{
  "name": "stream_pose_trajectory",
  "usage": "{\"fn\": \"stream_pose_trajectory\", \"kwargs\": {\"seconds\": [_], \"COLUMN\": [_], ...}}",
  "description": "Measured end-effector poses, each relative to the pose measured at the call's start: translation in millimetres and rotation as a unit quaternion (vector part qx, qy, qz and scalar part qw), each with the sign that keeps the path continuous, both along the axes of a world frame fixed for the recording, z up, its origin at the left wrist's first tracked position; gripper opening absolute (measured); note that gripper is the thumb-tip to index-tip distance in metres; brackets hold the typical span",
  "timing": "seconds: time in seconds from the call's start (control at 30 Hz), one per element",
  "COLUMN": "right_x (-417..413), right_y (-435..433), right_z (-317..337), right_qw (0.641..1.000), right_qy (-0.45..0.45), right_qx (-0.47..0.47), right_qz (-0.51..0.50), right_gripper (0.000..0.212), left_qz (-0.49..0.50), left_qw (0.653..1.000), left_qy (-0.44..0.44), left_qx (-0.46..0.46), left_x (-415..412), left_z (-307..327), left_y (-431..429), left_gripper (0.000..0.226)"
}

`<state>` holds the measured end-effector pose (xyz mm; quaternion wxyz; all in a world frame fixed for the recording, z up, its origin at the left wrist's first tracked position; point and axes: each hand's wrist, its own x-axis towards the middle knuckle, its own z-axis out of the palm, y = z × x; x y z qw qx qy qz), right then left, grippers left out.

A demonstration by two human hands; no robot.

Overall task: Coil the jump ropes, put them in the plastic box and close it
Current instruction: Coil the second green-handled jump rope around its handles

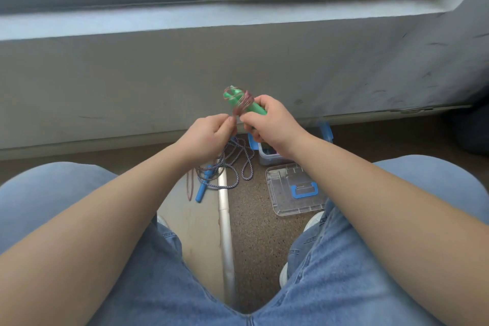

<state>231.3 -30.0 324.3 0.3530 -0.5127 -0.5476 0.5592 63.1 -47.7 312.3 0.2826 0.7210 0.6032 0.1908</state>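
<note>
My right hand [267, 124] grips the green handles [238, 100] of a jump rope, with pink rope wound around them. My left hand [209, 135] pinches the pink rope's loose part just left of the handles; a pink strand [189, 185] hangs down to the floor. A second rope, blue-and-white braided [235, 164] with blue handles [202, 189], lies loose on the floor below my hands. The clear plastic box [267, 155] with blue latches stands open, partly hidden behind my right wrist. Its clear lid [288, 193] with a blue handle lies flat on the floor in front of it.
I sit with both knees in blue jeans framing the floor. A metal strip [225, 219] divides pale flooring from speckled brown carpet. A grey wall [158, 74] and window sill rise just beyond the ropes. White shoes [313, 219] rest near the lid.
</note>
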Motion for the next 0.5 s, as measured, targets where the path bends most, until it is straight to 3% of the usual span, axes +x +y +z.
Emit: {"fn": "stream_pose_trajectory", "kwargs": {"seconds": [0.03, 0.1, 0.17, 0.23, 0.3, 0.5], "right_x": [-1.3, -3.3, -3.6, -0.8, 2.4, 5.5], "right_y": [0.0, -0.8, -0.3, 1.0, 2.6, 7.3], "right_z": [-2.9, -4.7, -1.3, 5.8, 11.1, 7.9], "right_qw": [1.0, 0.999, 0.99, 0.974, 0.972, 0.979], "right_qy": [-0.009, 0.022, 0.12, 0.203, 0.215, 0.176], "right_qx": [0.003, -0.018, -0.057, -0.085, -0.09, -0.102], "right_qz": [0.002, 0.025, 0.042, 0.047, 0.038, -0.012], "right_gripper": [0.012, 0.012, 0.015, 0.014, 0.01, 0.009], "left_qz": [-0.004, -0.002, 0.006, 0.008, 0.031, 0.069], "left_qw": [0.999, 0.981, 0.953, 0.953, 0.958, 0.987], "left_qy": [-0.018, -0.139, -0.231, -0.229, -0.221, -0.124], "left_qx": [-0.035, -0.135, -0.197, -0.196, -0.179, -0.076], "left_x": [-0.1, -0.4, -1.6, -3.7, -7.2, -16.4], "left_z": [-0.7, -0.7, -1.9, -4.7, -6.6, -10.0], "left_y": [0.0, -1.8, -2.5, 0.0, 2.9, 6.7], "left_gripper": [0.032, 0.024, 0.04, 0.056, 0.062, 0.031]}}
